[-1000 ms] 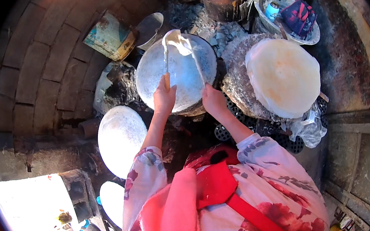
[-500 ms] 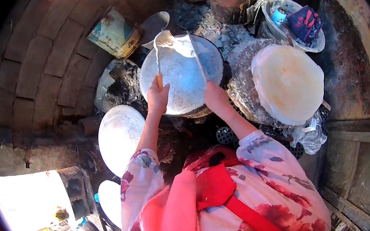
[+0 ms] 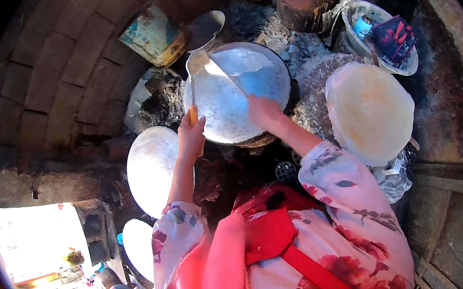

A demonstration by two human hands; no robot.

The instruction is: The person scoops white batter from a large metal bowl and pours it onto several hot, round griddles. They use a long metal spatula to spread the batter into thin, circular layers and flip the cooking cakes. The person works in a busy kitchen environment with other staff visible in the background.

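Ladle [image 3: 198,62]: pale, coated-looking shallow head, slim light shaft, orange-tan grip. Second tool [image 3: 230,79]: thin, straight, light, narrow strip, partly washed out by glare. Griddle [image 3: 220,114] under both: round, blue-white, mottled, dark edge, smoother shiny patch along its far side. Counts: 1 ladle, 1 second tool, 1 griddle, 2 white discs (upper disc [image 3: 154,169], lower disc [image 3: 139,247], the lower cut off by the sleeve), 1 pale flat round [image 3: 372,113] with tan blotches, layers can't be counted, 1 bucket [image 3: 152,37], 1 basin [image 3: 377,12] holding 1 blue can [image 3: 363,27] and 1 dark bag [image 3: 395,40]. Ladle head sits above the griddle's far-left rim, grip by its left rim; long axis runs nearly straight away from the person, head at the far end. Second tool slants from the griddle's right half up-left to the ladle head; contact there, can't tell. Left hand [image 3: 190,137]: closed round the orange-tan grip, just off the griddle's near-left rim. Right hand [image 3: 265,113]: closed on the near end of the second tool, over the griddle's right side, blurred, finger detail unclear. Pale round lies right of the griddle, on a rough textured stand [image 3: 317,96].
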